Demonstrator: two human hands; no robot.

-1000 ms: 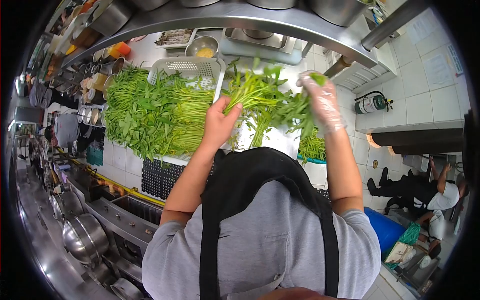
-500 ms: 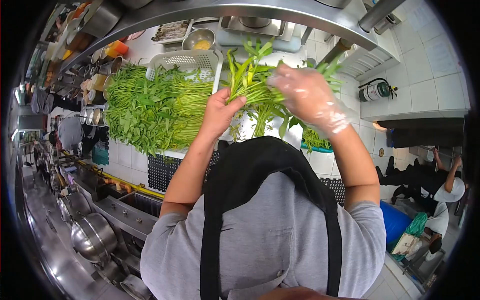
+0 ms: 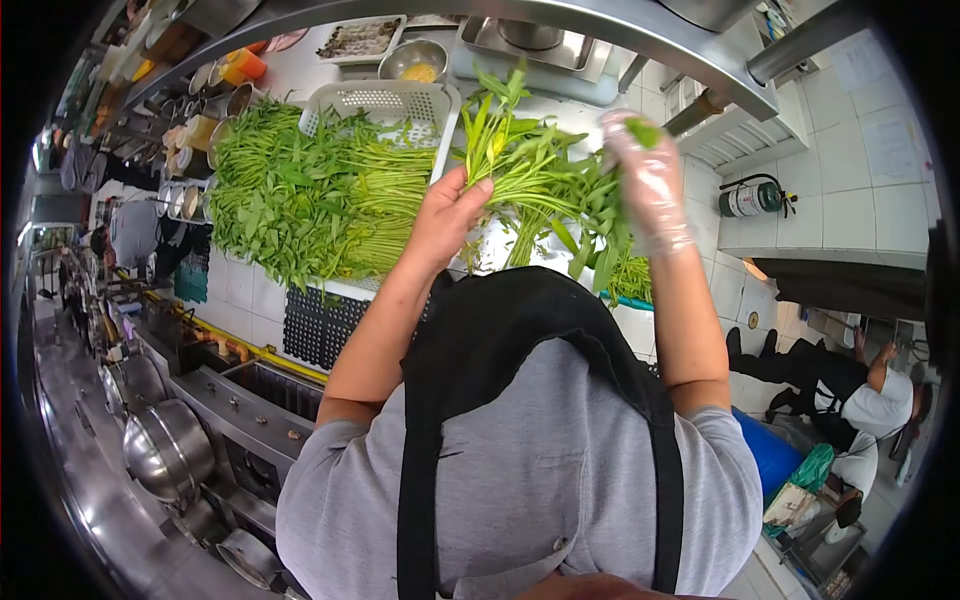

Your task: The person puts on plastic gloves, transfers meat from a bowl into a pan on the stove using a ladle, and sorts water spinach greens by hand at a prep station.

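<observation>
My bare left hand (image 3: 450,215) is closed round the stems of a bunch of leafy greens (image 3: 525,170), whose leaves spread up and to the right. At the bunch's right side, my right hand (image 3: 648,185) wears a clear plastic glove. Its fingers are curled and slightly blurred, with a green leaf at them and more leaves against its left side. Left of my hands, a large pile of greens (image 3: 320,200) covers much of a white perforated basket (image 3: 440,105). Loose stems and leaf bits lie on the white work surface (image 3: 490,248).
A steel bowl (image 3: 413,62) with yellow contents and a white tray (image 3: 360,42) stand behind the basket. A steel shelf (image 3: 520,22) crosses overhead. More greens sit in a green-rimmed container (image 3: 628,301). A fire extinguisher (image 3: 750,200) and two people (image 3: 850,390) are to the right.
My right hand swung left over the bunch, then back to its right side. My left hand kept its hold on the stems. The camera view shifted slightly.
</observation>
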